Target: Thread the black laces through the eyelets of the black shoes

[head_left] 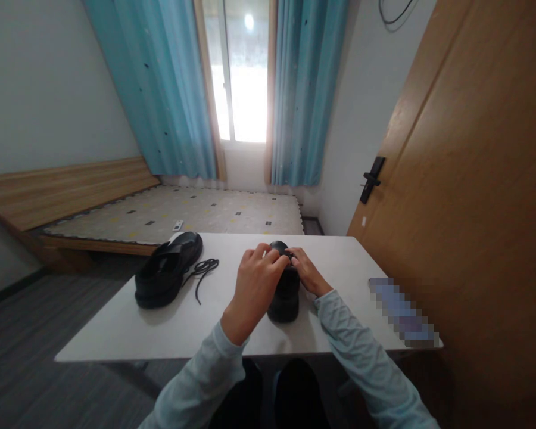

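Observation:
A black shoe [284, 301] stands on the white table [232, 333], its toe pointing away from me. My left hand [259, 280] reaches over the upper front of this shoe, with its fingers bent onto it. From the right side, my right hand [309, 271] touches the same area, its fingertips near those of the left. What the fingertips pinch, if anything, is too small and hidden to make out. Another black shoe [161, 286] rests at the table's left, and a loose black lace [203, 268] lies beside it.
A blurred bluish flat item [402, 313] lies at the table's right edge. Beyond the table is a bed [214, 208] with a small white object [178, 225] on it. A wooden door [464, 196] stands close on the right.

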Demonstrator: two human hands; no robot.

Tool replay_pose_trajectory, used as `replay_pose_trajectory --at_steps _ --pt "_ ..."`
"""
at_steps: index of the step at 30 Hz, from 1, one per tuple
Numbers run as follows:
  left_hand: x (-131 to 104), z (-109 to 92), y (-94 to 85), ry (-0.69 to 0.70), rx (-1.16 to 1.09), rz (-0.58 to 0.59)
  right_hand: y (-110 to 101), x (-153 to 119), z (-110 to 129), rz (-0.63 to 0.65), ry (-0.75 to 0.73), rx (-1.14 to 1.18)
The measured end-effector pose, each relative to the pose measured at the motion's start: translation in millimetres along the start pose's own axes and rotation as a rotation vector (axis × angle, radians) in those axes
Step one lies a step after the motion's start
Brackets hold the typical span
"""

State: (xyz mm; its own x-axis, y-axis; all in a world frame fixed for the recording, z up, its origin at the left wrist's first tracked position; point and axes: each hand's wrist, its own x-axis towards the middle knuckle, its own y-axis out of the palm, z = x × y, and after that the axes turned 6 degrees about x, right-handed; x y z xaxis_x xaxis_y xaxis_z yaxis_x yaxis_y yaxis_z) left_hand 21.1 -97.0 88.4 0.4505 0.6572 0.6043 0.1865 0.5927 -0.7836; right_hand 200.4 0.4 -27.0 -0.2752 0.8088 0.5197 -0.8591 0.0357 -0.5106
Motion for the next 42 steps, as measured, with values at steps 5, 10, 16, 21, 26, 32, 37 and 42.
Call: replay_pose_trajectory --at_steps 5,10,16,21,26,32,37,42 --pt "3.0 1.7 -11.2 -0.084 0.012 0.0 0.4 0.1 0.3 -0.008 -0.018 0.013" --pt "8.3 8.6 -20.8 -0.193 0.0 -0.052 -0.6 0.8 2.5 -0.003 -0.023 0.044" --pt "25.8 28.9 -28.9 -0.306 -0.055 -0.245 -1.5 2.2 6.3 -0.036 -0.05 0.071" --pt "44.5 50.5 -33.7 -0.326 -0.12 -0.354 -3.5 2.4 11.4 -0.035 -0.072 0.096" --pt "54.3 77.1 -30.3 -0.451 -0.037 -0.427 -2.7 3.0 13.6 -0.032 -0.049 0.08" --pt "45.6 101.7 -12.7 -0.486 -0.005 -0.594 -1.7 2.6 11.5 -0.026 -0.051 0.06" --pt "18.2 109.9 22.6 -0.351 -0.007 -0.499 -1.3 2.1 10.8 -0.02 -0.041 0.051" --pt "-23.7 117.5 53.2 -0.302 -0.037 -0.249 -1.4 2.2 11.5 -0.018 -0.039 0.047"
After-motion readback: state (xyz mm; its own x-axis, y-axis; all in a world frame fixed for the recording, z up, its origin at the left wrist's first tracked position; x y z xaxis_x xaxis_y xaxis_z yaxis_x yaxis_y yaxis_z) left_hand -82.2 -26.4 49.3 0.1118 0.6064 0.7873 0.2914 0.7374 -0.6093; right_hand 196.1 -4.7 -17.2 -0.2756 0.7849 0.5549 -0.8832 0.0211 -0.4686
